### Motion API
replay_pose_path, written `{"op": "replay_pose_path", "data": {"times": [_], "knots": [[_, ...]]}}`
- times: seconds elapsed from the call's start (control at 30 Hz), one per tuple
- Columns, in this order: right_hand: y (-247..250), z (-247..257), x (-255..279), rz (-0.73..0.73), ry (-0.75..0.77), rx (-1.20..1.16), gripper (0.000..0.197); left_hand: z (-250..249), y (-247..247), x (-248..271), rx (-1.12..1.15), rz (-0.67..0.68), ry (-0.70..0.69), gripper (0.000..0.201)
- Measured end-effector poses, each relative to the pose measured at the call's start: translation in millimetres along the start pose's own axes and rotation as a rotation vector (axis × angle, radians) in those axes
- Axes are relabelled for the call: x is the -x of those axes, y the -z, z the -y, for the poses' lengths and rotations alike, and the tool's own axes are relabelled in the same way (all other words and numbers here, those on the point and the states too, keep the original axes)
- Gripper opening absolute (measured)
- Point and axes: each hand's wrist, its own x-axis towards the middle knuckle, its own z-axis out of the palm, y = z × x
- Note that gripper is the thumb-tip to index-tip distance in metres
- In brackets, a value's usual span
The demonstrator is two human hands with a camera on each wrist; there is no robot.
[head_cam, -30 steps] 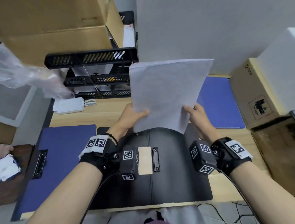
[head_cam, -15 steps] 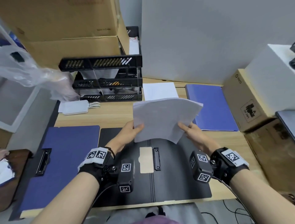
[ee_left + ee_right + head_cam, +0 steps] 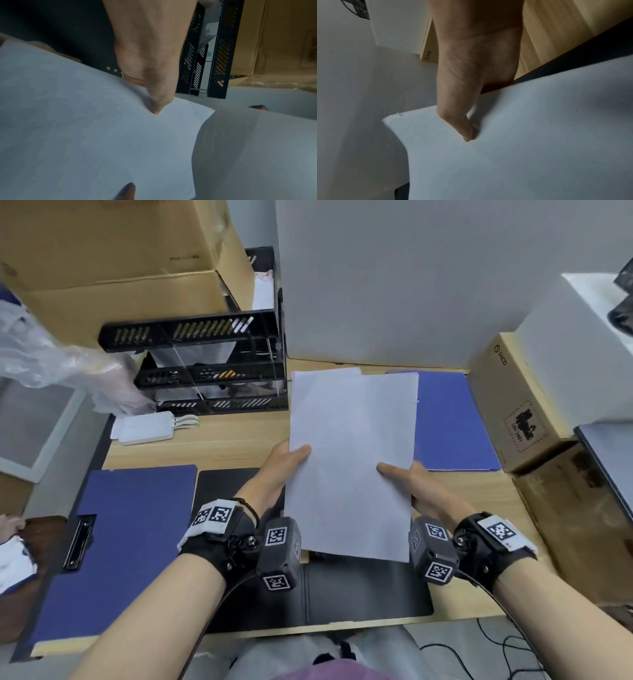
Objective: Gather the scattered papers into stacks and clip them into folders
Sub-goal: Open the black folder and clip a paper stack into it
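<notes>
Now my left hand (image 3: pixel 284 462) and right hand (image 3: pixel 416 484) pinch the paper stack (image 3: pixel 349 463) by its side edges, thumbs on top. Half a second ago it sagged, bowed, in my grip; it now hangs flatter and lengthwise over the open black folder (image 3: pixel 366 590). Blue clipboard (image 3: pixel 113 542) at near left. Farther back on the wooden desk (image 3: pixel 205 446): blue folder (image 3: pixel 452 422), black letter tray (image 3: pixel 212 364), cardboard boxes (image 3: pixel 113 261).

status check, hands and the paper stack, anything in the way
Left hand and right hand pinch paper stack by its sides. Stack above open black folder. Nothing blocking.
</notes>
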Motion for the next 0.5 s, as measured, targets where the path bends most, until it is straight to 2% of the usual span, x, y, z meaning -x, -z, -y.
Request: {"op": "replay_pose_path", "data": {"times": [0.13,0.23,0.33,0.43,0.5], "knots": [[20.3,-18.4,-4.9,0.005,-0.089,0.033,0.024,22.3,-19.0,-1.5,-0.043,-0.008,0.105,0.042],[35.4,-38.8,-13.6,-0.014,-0.129,0.113,0.021,41.6,-28.3,-2.4,-0.088,-0.011,0.210,0.033],[47.4,-58.9,-19.9,-0.004,-0.168,0.159,0.023,61.0,-29.5,-1.8,-0.124,-0.088,0.299,0.024],[56.3,-74.5,-20.9,0.040,-0.215,0.159,0.020,79.7,-27.7,2.2,-0.136,-0.183,0.371,0.029],[60.4,-85.2,-22.5,0.021,-0.207,0.192,0.021,90.7,-28.0,7.3,-0.189,-0.219,0.395,0.031]]}}
